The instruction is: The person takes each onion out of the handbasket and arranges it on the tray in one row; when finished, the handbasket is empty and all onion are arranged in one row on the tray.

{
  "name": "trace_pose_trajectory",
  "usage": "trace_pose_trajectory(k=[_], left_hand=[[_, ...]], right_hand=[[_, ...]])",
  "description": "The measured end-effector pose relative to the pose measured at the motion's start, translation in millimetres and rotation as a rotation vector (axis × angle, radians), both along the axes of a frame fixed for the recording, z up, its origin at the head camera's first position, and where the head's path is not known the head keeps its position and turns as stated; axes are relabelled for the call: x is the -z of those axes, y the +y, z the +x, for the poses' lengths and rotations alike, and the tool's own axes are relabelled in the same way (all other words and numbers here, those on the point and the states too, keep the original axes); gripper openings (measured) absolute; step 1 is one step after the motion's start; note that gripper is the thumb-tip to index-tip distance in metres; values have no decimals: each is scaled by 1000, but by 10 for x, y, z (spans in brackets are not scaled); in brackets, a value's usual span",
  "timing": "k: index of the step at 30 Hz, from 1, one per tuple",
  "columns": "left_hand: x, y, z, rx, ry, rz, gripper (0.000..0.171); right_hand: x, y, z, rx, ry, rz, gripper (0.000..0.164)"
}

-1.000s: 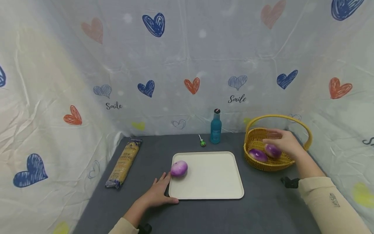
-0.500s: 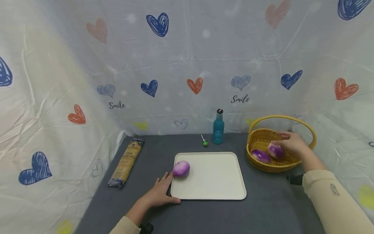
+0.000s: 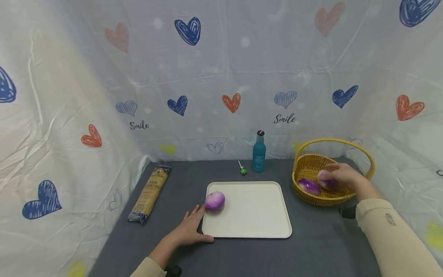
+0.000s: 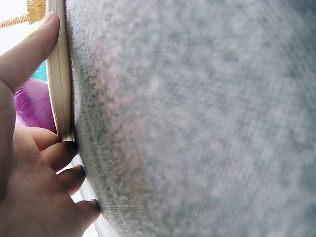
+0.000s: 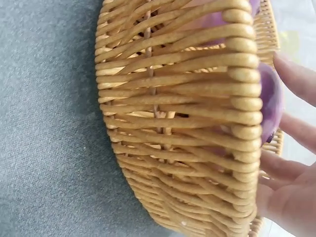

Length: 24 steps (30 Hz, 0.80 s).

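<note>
My right hand (image 3: 343,176) reaches into a yellow wicker basket (image 3: 320,201) and grips a purple onion (image 3: 324,176), its thumb and fingers set around it. A second purple onion (image 3: 309,186) lies beside that one in the basket. The right wrist view shows the held onion (image 5: 270,101) above the woven rim, partly hidden by the weave. Fingers spread, my left hand (image 3: 188,229) rests at the near left corner of a white tray (image 3: 252,211), touching its edge. Another purple onion (image 3: 214,201) sits on the tray's left side, close to those fingertips.
A blue bottle (image 3: 258,154) stands upright behind the tray, with a green-headed lollipop (image 3: 243,169) to its left. To the left on the grey cloth (image 3: 180,184) lies a yellow packet (image 3: 150,194). The basket's tall handle (image 3: 337,141) arches over its opening.
My right hand has lowered inside the basket and closed around the right-hand onion. The left hand keeps its place at the tray corner. The head view has shifted slightly.
</note>
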State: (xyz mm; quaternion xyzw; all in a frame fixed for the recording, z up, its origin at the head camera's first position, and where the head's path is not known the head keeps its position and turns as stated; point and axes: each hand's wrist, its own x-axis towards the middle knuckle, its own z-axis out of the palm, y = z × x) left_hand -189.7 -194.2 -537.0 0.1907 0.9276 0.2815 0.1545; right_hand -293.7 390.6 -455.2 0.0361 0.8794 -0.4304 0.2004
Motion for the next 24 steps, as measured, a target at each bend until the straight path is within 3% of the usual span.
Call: trace_pose_trajectory(k=[7,16,24], left_hand=[[-20,7,18,-1,2,3,124],[-11,5,17,-2,6,3,124],[-41,20,22,-4,0,3,124]], right_hand=[[-43,-25,44,-52,6,39,82],[-209,-75,54,-9,85,53,82],[-425,-183,208,-9,107,58,92]])
